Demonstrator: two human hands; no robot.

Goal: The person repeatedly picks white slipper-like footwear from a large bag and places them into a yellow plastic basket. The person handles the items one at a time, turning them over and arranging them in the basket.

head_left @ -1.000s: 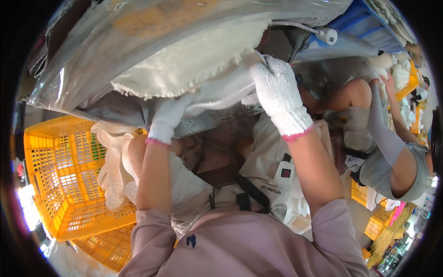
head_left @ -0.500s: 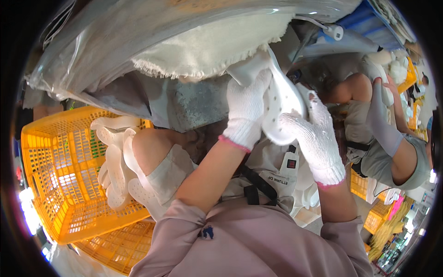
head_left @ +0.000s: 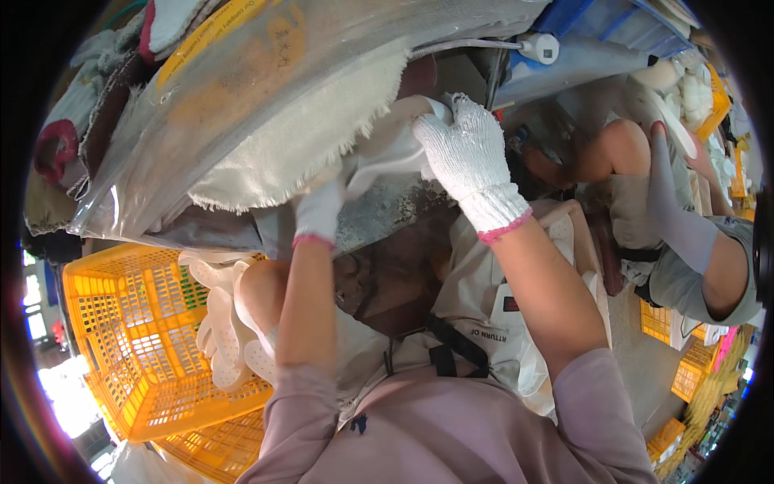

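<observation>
Both gloved hands raised to a white flat piece at the edge of a cluttered grey bench.

Right hand, in a white knit glove with a pink cuff, fingers closed over the top of the white flat piece; left hand, same glove type, grips its lower edge, though the finger positions are partly hidden. The piece sits just under a frayed cream cloth, which lies inside a clear plastic bag overhanging the worn grey bench edge. Yellow slatted plastic crate at the left, with perforated white insoles draped over its rim. Another person's sleeved arm at the right; more yellow crates on the floor there.
</observation>
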